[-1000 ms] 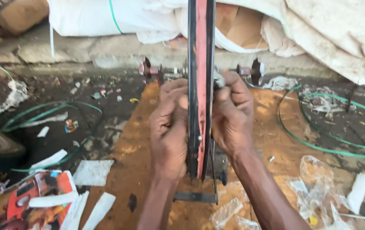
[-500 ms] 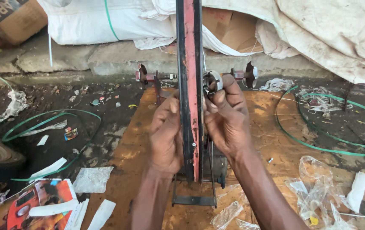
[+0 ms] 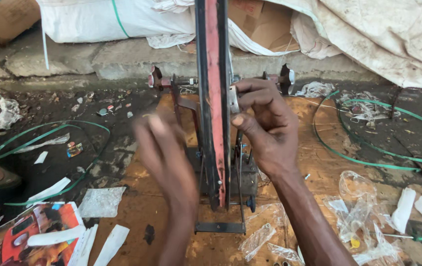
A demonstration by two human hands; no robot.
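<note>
A brown board (image 3: 314, 162) lay flat on dark, littered ground and carried a small metal stand (image 3: 220, 197). A tall black-and-red frame (image 3: 212, 98) rose upright from the stand, near the board's middle, and ran out of the top of the view.

The right hand (image 3: 265, 128) was at the frame's right side, thumb and fingers pinched together on a small pale part (image 3: 233, 98) fixed there. The left hand (image 3: 166, 152) was blurred, just left of the frame, fingers loosely apart and holding nothing; whether it touched the frame could not be told.

Beyond the board's far edge ran a rough concrete kerb (image 3: 122, 59), with white sacks (image 3: 112, 19), cardboard (image 3: 260, 19) and a dirty cloth (image 3: 388, 34) piled on it. Green strap loops (image 3: 388, 162) lay off the right and left edges. White paper scraps (image 3: 48, 189) and clear plastic (image 3: 358, 207) were scattered by the near corners, and a red printed sheet (image 3: 28, 236) lay at the near left.
</note>
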